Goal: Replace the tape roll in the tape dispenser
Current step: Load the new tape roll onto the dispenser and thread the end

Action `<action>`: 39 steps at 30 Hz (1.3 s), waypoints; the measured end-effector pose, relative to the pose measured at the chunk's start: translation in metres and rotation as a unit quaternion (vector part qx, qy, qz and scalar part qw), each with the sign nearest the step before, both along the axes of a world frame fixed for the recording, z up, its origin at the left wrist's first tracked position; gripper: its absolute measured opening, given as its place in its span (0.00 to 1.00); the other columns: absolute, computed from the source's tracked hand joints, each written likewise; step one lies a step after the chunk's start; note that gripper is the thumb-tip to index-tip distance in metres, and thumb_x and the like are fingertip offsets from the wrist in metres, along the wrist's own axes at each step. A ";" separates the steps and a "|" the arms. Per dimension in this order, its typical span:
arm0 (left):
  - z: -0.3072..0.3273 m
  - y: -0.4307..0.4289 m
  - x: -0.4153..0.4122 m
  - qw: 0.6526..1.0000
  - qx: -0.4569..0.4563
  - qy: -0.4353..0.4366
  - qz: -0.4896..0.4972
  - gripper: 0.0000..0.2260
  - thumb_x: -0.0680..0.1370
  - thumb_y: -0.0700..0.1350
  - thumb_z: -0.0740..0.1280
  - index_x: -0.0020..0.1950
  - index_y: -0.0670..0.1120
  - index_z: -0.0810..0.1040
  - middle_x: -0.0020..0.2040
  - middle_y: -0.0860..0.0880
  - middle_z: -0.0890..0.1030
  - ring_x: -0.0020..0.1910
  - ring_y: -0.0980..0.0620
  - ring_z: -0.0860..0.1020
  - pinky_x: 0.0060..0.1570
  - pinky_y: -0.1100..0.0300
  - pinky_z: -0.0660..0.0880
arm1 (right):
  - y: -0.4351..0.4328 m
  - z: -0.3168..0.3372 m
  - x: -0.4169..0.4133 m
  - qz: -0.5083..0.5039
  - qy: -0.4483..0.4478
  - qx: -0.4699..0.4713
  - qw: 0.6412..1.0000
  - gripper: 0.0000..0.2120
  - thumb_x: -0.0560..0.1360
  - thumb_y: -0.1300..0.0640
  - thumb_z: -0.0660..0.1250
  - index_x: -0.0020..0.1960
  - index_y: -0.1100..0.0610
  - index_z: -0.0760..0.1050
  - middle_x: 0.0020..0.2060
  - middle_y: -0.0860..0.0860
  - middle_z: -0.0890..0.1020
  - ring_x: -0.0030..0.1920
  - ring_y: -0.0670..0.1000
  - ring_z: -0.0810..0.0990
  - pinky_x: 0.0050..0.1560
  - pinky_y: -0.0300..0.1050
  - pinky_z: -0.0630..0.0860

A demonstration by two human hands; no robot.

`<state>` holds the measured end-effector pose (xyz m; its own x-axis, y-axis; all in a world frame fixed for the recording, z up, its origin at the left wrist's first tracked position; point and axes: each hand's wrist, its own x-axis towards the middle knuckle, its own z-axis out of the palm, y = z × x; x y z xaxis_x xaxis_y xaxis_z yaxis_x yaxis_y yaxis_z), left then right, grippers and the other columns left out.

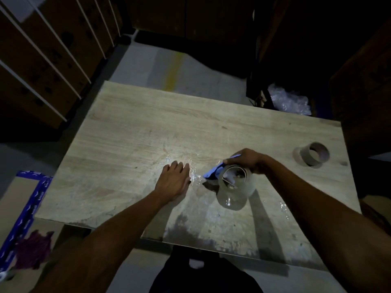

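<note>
My right hand [247, 160] grips a blue tape dispenser [213, 171] that carries a thick roll of clear tape [234, 190], held low over the wooden table [131, 132]. A strip of clear tape [194, 176] runs from the dispenser's front onto the tabletop. My left hand [172, 180] lies flat with its fingers spread, pressing on the table right beside that strip. An empty brown cardboard tape core [313, 154] lies on its side at the table's far right.
A cardboard box with blue printed tape [25, 208] and a purple cloth [33, 248] sit on the floor at the left. Crumpled clear plastic [289, 100] lies past the table's far edge. Stacked cartons [42, 49] line the left.
</note>
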<state>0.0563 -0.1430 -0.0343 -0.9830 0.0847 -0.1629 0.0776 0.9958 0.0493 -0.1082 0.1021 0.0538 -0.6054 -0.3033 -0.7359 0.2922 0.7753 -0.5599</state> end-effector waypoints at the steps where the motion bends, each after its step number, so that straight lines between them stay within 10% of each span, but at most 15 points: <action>1: 0.001 0.003 0.000 0.999 0.017 0.022 0.017 0.24 0.79 0.55 0.51 0.66 0.43 0.75 0.56 0.42 0.80 0.57 0.41 0.76 0.51 0.47 0.74 | 0.010 -0.010 0.004 -0.058 -0.006 -0.023 0.998 0.18 0.65 0.48 0.80 0.44 0.63 0.85 0.39 0.59 0.86 0.37 0.53 0.82 0.40 0.47 0.78; 8: 0.009 0.054 -0.012 0.895 0.341 0.064 0.281 0.12 0.81 0.48 0.63 0.44 0.43 0.78 0.37 0.45 0.81 0.37 0.45 0.79 0.36 0.54 0.73 | 0.027 -0.051 0.054 -0.399 0.009 -0.185 0.898 0.09 0.70 0.57 0.77 0.45 0.63 0.84 0.44 0.64 0.85 0.40 0.57 0.83 0.47 0.52 0.80; 15: 0.024 0.100 -0.022 0.825 0.470 0.023 0.314 0.17 0.80 0.53 0.65 0.39 0.43 0.77 0.33 0.46 0.80 0.31 0.53 0.76 0.34 0.57 0.71 | 0.012 -0.064 0.084 -0.457 0.126 -0.229 0.850 0.06 0.74 0.60 0.73 0.40 0.53 0.83 0.33 0.47 0.86 0.35 0.46 0.83 0.43 0.44 0.80; 26: 0.028 0.111 -0.030 0.844 0.405 -0.025 0.351 0.03 0.70 0.44 0.73 0.41 0.45 0.81 0.33 0.50 0.81 0.33 0.52 0.79 0.32 0.62 0.71 | 0.011 -0.087 0.095 -0.460 0.144 -0.220 0.848 0.01 0.72 0.51 0.75 0.43 0.46 0.85 0.41 0.47 0.87 0.45 0.50 0.86 0.52 0.51 0.82; 39: 0.024 0.119 -0.029 0.862 0.389 -0.007 0.323 0.05 0.70 0.45 0.73 0.43 0.45 0.83 0.34 0.48 0.82 0.35 0.51 0.81 0.37 0.56 0.77 | 0.035 -0.076 0.083 -0.199 0.322 -0.051 0.924 0.10 0.79 0.52 0.65 0.52 0.54 0.85 0.47 0.52 0.87 0.47 0.51 0.84 0.45 0.41 0.74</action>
<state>0.0269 -0.0243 -0.0101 -0.8642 -0.3910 -0.3168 -0.4876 0.4952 0.7191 -0.0249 0.1373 -0.0222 -0.9863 -0.0098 -0.1645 0.1243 0.6114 -0.7815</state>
